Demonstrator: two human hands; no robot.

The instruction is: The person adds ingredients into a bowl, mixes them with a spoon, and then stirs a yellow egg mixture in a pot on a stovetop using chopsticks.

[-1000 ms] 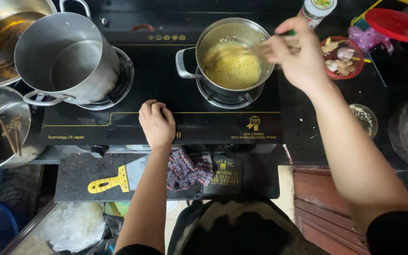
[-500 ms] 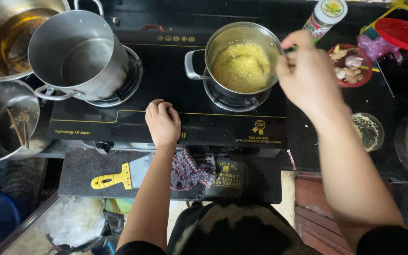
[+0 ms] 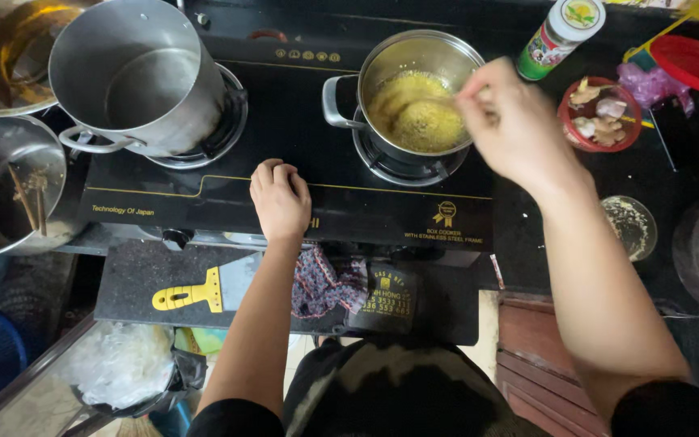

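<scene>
Steel saucepan on the right burner holds the yellow mixture, and your right hand – over the far rim a second ago – has drawn back to the near-right rim, pinched on a thin stirring utensil. Your left hand stays loosely curled, empty, on the black stove top – so the stirring goes on.

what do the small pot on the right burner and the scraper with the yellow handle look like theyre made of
Small pot: looks like stainless steel or aluminium, going by its brushed silver wall and dull reflections; which metal is unclear. The right hand stirs the yellow food in it.

Scraper: the handle looks like matte yellow plastic, and the flat grey blade looks like metal, with a dull, worn finish.
</scene>
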